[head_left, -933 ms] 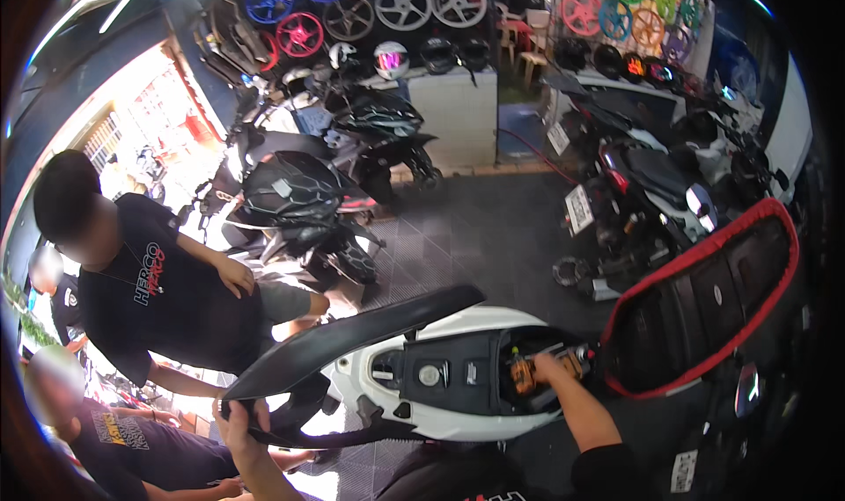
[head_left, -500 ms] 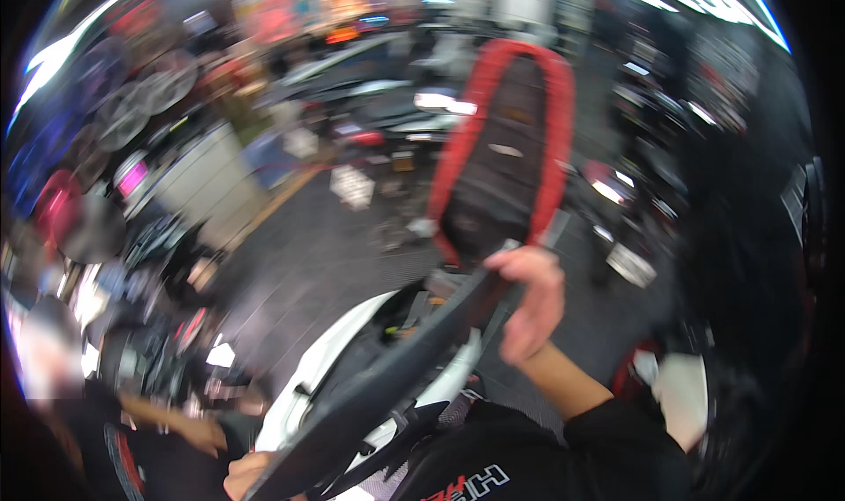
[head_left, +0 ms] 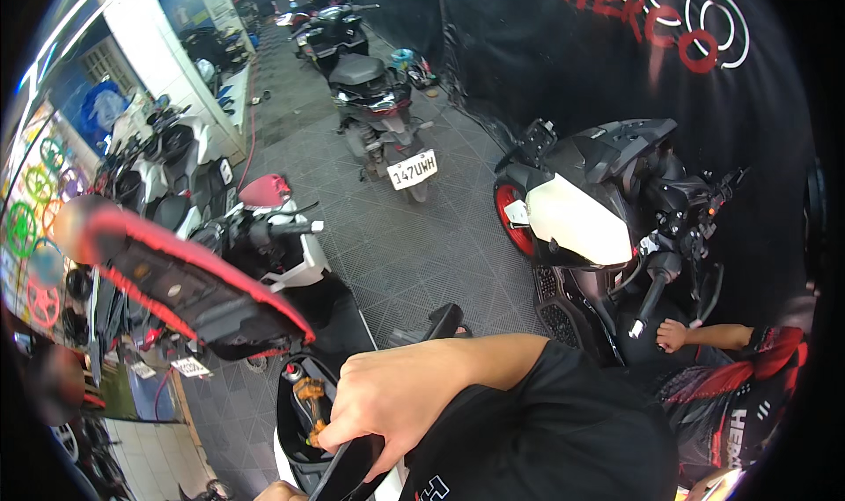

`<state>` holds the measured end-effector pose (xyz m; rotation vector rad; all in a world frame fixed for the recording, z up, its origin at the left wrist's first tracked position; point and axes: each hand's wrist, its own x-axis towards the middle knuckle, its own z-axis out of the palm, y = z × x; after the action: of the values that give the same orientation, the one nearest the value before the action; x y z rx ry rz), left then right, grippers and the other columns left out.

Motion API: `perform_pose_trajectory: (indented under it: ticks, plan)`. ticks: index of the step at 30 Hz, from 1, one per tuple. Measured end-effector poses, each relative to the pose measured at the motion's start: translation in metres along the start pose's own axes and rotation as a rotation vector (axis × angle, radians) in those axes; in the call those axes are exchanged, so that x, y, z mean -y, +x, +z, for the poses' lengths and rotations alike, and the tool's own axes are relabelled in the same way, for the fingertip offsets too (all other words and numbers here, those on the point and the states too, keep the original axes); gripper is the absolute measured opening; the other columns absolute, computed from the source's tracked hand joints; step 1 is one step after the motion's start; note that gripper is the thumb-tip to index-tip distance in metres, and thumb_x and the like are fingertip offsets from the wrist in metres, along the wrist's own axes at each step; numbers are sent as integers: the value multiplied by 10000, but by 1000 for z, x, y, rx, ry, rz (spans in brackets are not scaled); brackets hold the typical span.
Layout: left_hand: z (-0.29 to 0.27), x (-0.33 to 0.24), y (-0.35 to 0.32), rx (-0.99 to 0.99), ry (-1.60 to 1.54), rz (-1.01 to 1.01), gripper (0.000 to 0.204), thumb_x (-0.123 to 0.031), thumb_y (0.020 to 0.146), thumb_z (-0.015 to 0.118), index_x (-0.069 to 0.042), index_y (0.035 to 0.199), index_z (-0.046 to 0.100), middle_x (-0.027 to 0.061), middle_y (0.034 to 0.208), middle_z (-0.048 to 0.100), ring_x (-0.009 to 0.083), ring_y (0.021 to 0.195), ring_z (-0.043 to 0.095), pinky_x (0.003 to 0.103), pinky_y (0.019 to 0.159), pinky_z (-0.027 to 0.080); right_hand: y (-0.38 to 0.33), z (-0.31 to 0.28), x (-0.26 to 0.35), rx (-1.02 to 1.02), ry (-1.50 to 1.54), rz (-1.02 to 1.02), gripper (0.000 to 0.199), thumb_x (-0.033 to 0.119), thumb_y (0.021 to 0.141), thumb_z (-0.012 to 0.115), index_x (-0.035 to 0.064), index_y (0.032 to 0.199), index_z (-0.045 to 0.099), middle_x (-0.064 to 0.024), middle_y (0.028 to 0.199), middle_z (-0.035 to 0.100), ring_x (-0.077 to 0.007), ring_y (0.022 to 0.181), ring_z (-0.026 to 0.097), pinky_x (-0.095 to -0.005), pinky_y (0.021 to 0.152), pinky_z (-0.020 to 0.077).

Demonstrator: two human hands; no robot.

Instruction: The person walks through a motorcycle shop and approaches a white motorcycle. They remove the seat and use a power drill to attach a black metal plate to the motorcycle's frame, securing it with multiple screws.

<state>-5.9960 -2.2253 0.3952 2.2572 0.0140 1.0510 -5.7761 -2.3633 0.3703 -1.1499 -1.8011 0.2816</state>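
Observation:
A long, black plastic panel [head_left: 350, 470] is close to my body, running out of the lower edge. My right hand [head_left: 387, 404] is closed over it, thumb on one side and fingers on the other. Only the knuckles of my left hand [head_left: 280, 492] show at the lower edge, curled beside the panel. Just beyond stands a white scooter with its red-edged seat [head_left: 202, 277] tipped up, underside showing. Inside its open storage bay [head_left: 295, 413] are a red-capped can [head_left: 292, 373] and an orange-brown object [head_left: 310, 400] I cannot make out.
A black scooter [head_left: 374, 105] stands ahead on the grey tile floor [head_left: 422, 237]. To the right is a white-and-black scooter [head_left: 581, 219] by a black curtain. Another person's hand [head_left: 673, 335] is near its handlebar. More motorcycles [head_left: 167, 175] line the left.
The view has swung round to the right, and the scooter with the raised seat now lies at the left. My right hand and the panel are lower in view, nearer my body.

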Motion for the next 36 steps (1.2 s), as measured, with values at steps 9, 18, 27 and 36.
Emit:
perform_pose_trajectory:
  ticks: [9, 18, 27, 36]
  plan:
    - [169, 36, 79, 393, -440, -635, 565, -395, 856, 806, 30, 1142, 566, 111, 1167, 528, 213, 1056, 548, 346, 930, 438, -99, -136, -118, 4, 228, 171, 217, 188, 713, 781, 54, 832, 659, -92, 637, 642, -308, 608, 644, -411, 552, 467]
    - [319, 90, 132, 408, -630, -565, 682, -232, 830, 838, 95, 1341, 525, 185, 1220, 630, 257, 1082, 636, 393, 957, 514, -176, -268, -134, -259, -156, 283, 248, 251, 748, 822, 92, 834, 652, -38, 638, 612, -263, 590, 641, -381, 510, 460]
    - [430, 87, 297, 622, -743, -284, 434, -132, 872, 784, 139, 1181, 643, 231, 1063, 694, 286, 1007, 669, 395, 930, 530, -217, -386, -171, -403, -370, 473, 525, 541, 700, 870, 87, 704, 607, -31, 551, 516, -233, 515, 587, -348, 472, 406]
    - [646, 59, 437, 841, -955, -576, 88, -18, 876, 710, 53, 835, 676, 72, 643, 656, 98, 540, 595, 248, 527, 462, -311, -550, -250, -878, -560, 715, 293, 249, 985, 658, 48, 774, 691, -72, 717, 692, -183, 612, 668, -324, 583, 511]
